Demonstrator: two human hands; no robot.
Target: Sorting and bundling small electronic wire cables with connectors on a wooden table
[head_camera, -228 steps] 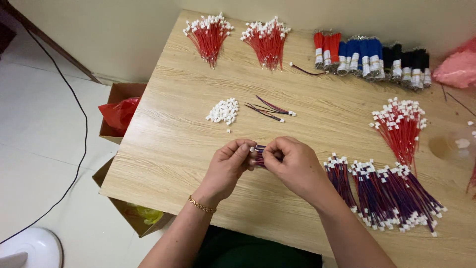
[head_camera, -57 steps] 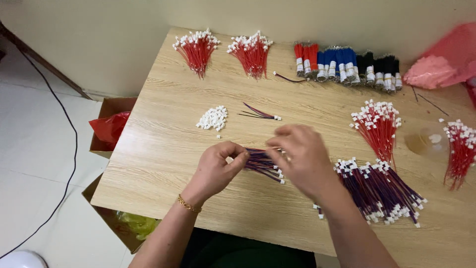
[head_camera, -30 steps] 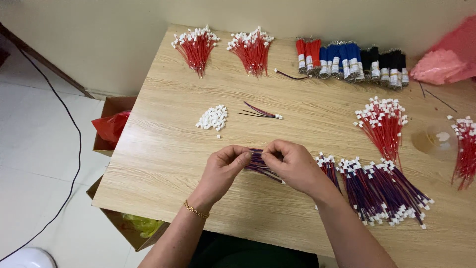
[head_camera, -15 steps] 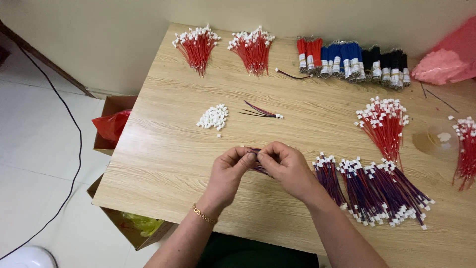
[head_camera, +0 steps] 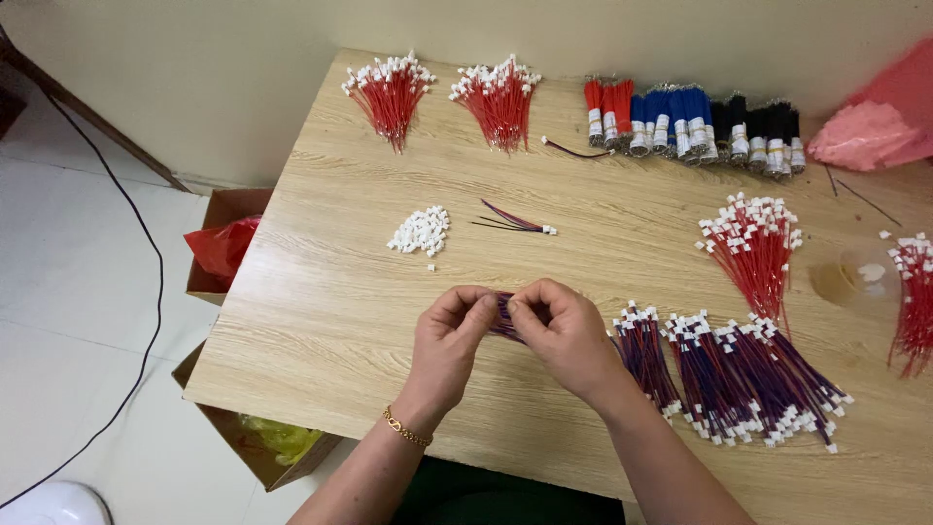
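At the frame's lower centre, a small bundle of purple-and-red wires [head_camera: 504, 319] is pinched between the left hand [head_camera: 449, 340] and the right hand [head_camera: 564, 331].

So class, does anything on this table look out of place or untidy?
Mostly tidy. One white connector lies apart from its pile, and a single wire sits loose beside the bundled wires.
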